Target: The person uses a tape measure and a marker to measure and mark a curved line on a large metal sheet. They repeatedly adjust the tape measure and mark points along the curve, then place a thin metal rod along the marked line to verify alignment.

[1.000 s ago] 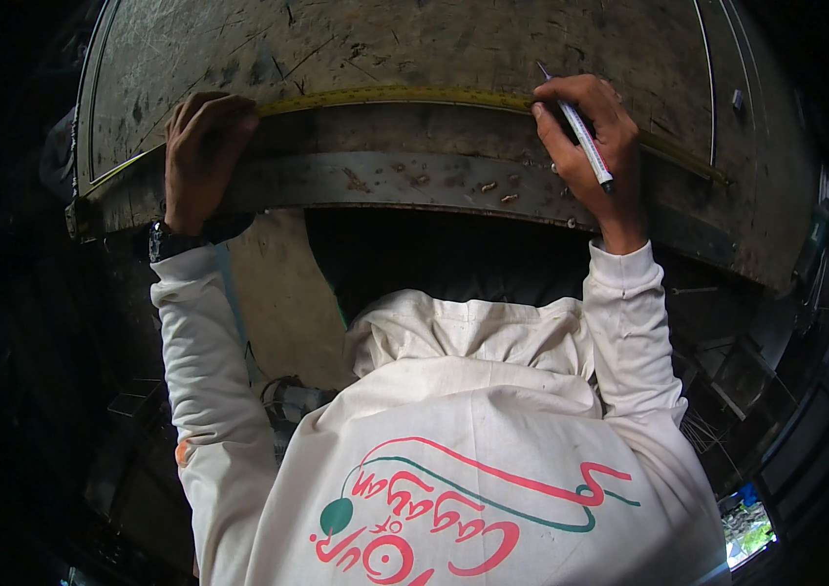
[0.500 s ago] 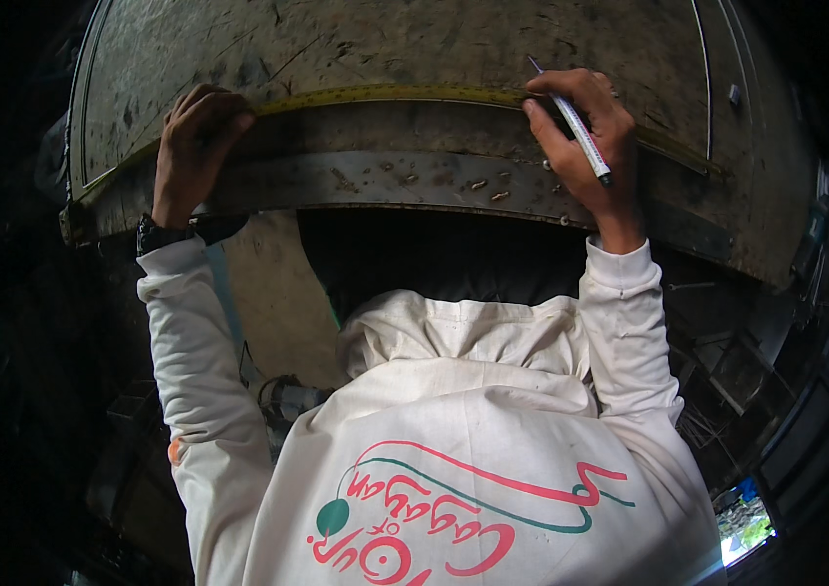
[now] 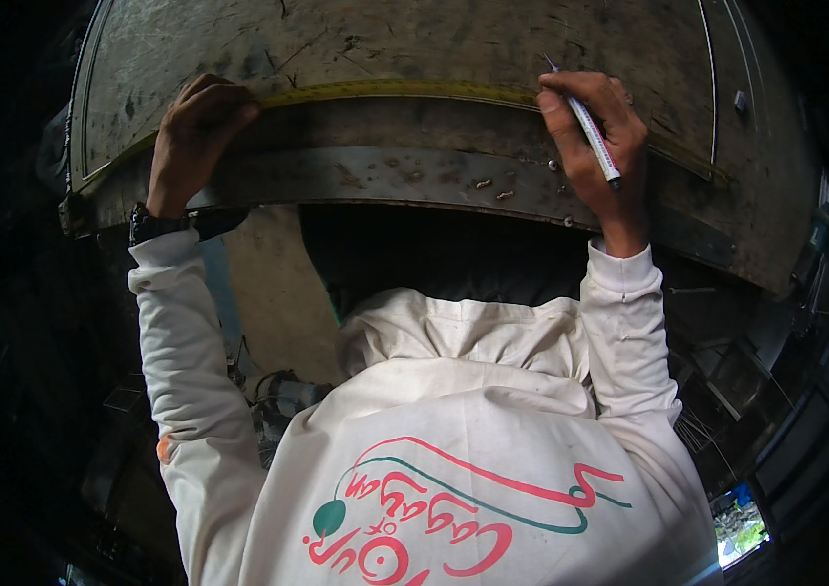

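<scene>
A yellow tape measure blade [image 3: 395,90] runs across the near part of a worn, scratched bench top [image 3: 492,44]. My left hand [image 3: 194,137] is closed over the blade on the left, fingers bent and thumb pointing right along it. Farther right, my right hand [image 3: 600,127] grips a white marker pen [image 3: 594,139] with a dark lower end. The pen's thin tip pokes out beyond the fingers, above the bench. That hand's thumb and fingertips also rest at the tape. The blade continues past both hands toward either side.
A pitted metal strip [image 3: 356,171] forms the bench's near edge. Thin metal rods lie at the left [image 3: 89,98] and right [image 3: 708,78]. Beside the right rod sits a small pale block [image 3: 741,101]. A wrench-like tool [image 3: 693,289] lies below the bench on the right.
My right hand has shifted slightly right with the marker pen. My left hand has moved a little up and left, still at the tape.
</scene>
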`<state>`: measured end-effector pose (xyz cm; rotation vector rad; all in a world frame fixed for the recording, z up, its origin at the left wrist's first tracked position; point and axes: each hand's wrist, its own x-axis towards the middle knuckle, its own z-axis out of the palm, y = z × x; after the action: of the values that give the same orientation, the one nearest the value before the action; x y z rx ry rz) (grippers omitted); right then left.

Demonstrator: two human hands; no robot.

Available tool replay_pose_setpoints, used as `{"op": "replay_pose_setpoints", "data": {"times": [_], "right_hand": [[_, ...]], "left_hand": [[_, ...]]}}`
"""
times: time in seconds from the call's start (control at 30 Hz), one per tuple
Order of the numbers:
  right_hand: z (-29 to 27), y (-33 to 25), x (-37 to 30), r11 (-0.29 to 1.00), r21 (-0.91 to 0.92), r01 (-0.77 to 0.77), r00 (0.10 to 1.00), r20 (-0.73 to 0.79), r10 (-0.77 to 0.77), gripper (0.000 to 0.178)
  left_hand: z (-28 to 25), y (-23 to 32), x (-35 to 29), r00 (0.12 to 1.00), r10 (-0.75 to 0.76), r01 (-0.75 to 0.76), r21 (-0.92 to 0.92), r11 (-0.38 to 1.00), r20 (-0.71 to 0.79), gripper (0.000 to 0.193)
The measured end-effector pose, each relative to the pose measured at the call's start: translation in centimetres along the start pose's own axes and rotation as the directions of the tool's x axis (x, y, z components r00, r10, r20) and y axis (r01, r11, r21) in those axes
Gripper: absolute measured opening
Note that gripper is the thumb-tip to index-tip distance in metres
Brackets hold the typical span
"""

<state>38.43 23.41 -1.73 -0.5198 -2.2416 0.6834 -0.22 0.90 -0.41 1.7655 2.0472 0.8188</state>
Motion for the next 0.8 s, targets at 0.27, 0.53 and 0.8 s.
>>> {"op": "replay_pose_setpoints", "data": {"times": [0.27,0.53,0.8], "right_hand": [[-0.4,-2.2,-0.3,0.928,0.368,-0.067,0.991,-0.081,0.104,0.018],[0.3,-1.7,-1.0,0.941,0.309,-0.142,0.990,0.047,0.134,0.012],[0.7,-2.1,-0.9,0.985,0.167,0.046,0.999,-0.004,-0.046,0.015]], "left_hand": [[-0.5,0.5,0.1,0.999,-0.020,0.020,0.000,1.000,0.042,0.015],[-0.8,0.4,0.3,0.998,0.000,-0.001,0.017,1.000,0.060,0.016],[-0.9,0.8,0.3,0.997,-0.034,0.032,0.033,0.999,0.064,0.014]]}}
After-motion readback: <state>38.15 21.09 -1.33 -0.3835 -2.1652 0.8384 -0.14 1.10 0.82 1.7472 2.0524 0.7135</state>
